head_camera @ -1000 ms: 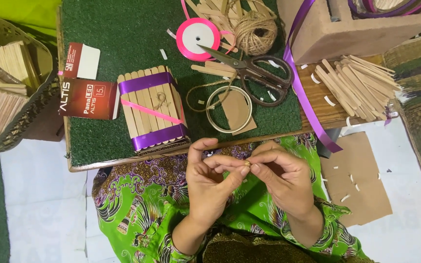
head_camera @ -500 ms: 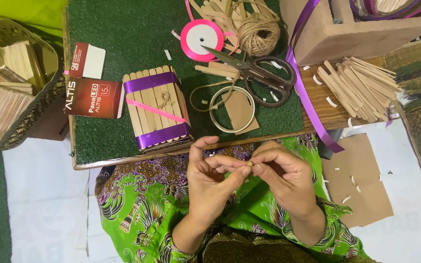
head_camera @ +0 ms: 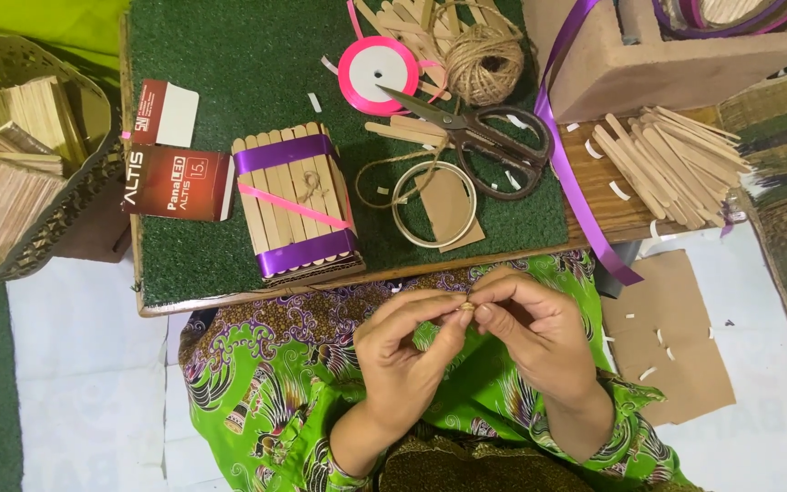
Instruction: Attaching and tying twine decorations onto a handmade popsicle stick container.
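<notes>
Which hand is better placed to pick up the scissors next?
Probably the right hand. The scissors lie on the green mat right of centre, handles toward that side, more directly above this hand. The left hand is farther away. Both hands pinch a small piece, so one must let go first.

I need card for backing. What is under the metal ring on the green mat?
Under the ring lies a brown cardboard piece on the green mat; nothing of what the card covers shows.
</notes>
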